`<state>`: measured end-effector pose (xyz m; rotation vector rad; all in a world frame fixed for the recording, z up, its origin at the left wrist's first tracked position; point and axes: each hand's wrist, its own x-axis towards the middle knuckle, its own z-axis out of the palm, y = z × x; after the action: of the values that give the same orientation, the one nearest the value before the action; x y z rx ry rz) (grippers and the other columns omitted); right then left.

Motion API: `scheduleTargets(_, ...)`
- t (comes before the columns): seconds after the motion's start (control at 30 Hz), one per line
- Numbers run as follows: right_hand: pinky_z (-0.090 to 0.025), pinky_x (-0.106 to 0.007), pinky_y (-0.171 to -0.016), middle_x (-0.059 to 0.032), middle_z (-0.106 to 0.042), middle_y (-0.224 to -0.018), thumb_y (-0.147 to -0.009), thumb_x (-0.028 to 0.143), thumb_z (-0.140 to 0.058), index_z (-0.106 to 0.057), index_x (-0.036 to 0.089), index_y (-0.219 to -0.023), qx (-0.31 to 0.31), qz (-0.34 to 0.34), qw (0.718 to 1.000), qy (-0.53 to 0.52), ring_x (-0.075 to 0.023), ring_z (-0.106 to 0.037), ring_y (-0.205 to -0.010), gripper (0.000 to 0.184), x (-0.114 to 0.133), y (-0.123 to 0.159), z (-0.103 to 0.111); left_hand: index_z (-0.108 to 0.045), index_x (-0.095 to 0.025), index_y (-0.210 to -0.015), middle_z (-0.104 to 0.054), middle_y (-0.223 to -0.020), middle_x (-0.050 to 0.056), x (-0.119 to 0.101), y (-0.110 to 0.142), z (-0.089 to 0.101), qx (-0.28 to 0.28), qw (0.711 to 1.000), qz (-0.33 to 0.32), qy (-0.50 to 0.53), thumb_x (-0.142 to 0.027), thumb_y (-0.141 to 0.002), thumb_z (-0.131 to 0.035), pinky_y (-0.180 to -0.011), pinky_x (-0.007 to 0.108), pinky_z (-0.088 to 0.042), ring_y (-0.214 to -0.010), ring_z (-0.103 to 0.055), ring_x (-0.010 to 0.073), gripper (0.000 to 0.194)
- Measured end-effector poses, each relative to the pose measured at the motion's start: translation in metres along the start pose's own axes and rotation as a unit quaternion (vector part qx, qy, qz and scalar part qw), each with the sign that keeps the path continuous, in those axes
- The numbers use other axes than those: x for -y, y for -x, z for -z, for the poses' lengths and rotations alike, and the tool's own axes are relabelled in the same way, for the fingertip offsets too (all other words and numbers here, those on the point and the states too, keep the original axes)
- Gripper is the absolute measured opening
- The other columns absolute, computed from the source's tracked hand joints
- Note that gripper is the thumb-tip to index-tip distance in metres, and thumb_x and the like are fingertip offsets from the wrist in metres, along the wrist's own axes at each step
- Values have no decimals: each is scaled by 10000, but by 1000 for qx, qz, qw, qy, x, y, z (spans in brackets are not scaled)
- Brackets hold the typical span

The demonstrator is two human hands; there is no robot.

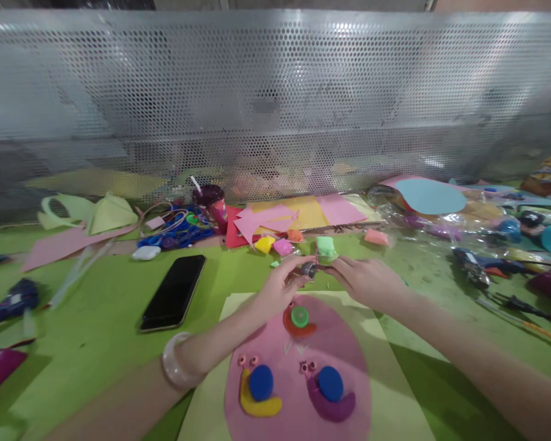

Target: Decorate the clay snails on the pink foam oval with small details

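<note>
My left hand (280,283) pinches a small dark grey rounded piece (308,269) between thumb and fingertips, above the top edge of the pale yellow paper (386,355). My right hand (371,283) is closed at its right side; what its fingers grip is too small to make out. Below them a pink paper circle (298,373) lies on the paper. It carries three clay snails with bottle-cap shells: an orange one with a green cap (299,316), a yellow one with a blue cap (261,383), and a purple one with a blue cap (330,384).
A black phone (173,293) and white earbud case (146,252) lie to the left. Coloured clay lumps, including a green one (325,246), sit beyond my hands. Behind stand a dark cup with a straw (213,208) and a perforated metal panel (275,92). A glue gun (11,301) lies far left.
</note>
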<state>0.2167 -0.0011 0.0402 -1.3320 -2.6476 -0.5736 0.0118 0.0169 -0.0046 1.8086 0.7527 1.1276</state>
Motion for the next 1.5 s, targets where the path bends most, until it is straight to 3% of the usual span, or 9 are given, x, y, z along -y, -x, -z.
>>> scheduleTargets(0.27, -169, -263, -476, -42, -617, -697, -948, 267, -329, -586, 152, -887, 90, -62, 991, -70, -119, -496, -493, 288, 5, -3, 4, -593, -173, -1104, -575, -1123, 80, 5, 1, 0, -11, 1000, -5, 22, -96, -805, -491, -832, 300, -502, -975, -565, 172, 325)
scheduleTargets(0.6, -225, -242, -498, -25, -589, -625, -949, 272, -328, -598, 174, -849, 89, -96, 974, -182, -130, -507, -533, 304, 9, -3, 4, -654, -185, -1006, -636, -1057, 48, 7, 1, 0, -49, 999, -23, -5, -39, -736, -508, -845, 283, -514, -953, -598, 161, 340)
scheduleTargets(0.8, -221, -247, -484, -43, -615, -642, -945, 299, -326, -587, 164, -789, 87, -113, 967, -212, -133, -500, -520, 333, 11, -2, 1, -661, -168, -967, -651, -1031, 59, 0, 3, -1, -68, 998, -1, -1, -58, -720, -479, -753, 269, -546, -832, -633, 148, 326)
scheduleTargets(1.07, -267, -252, -509, -58, -659, -717, -930, 291, -338, -617, 175, -829, 74, -134, 950, -273, -145, -528, -559, 319, 16, -5, -3, -660, -164, -962, -666, -999, 50, -3, 4, 0, -76, 997, 16, 11, -90, -732, -509, -752, 244, -534, -801, -635, 135, 285)
scheduleTargets(1.5, -262, -249, -503, -35, -588, -623, -925, 319, -321, -576, 173, -782, 76, -149, 933, -319, -126, -448, -508, 327, 20, -6, -2, -640, -168, -981, -675, -976, 40, -1, 5, -1, -77, 996, 21, 36, -89, -743, -503, -726, 240, -539, -763, -642, 123, 285)
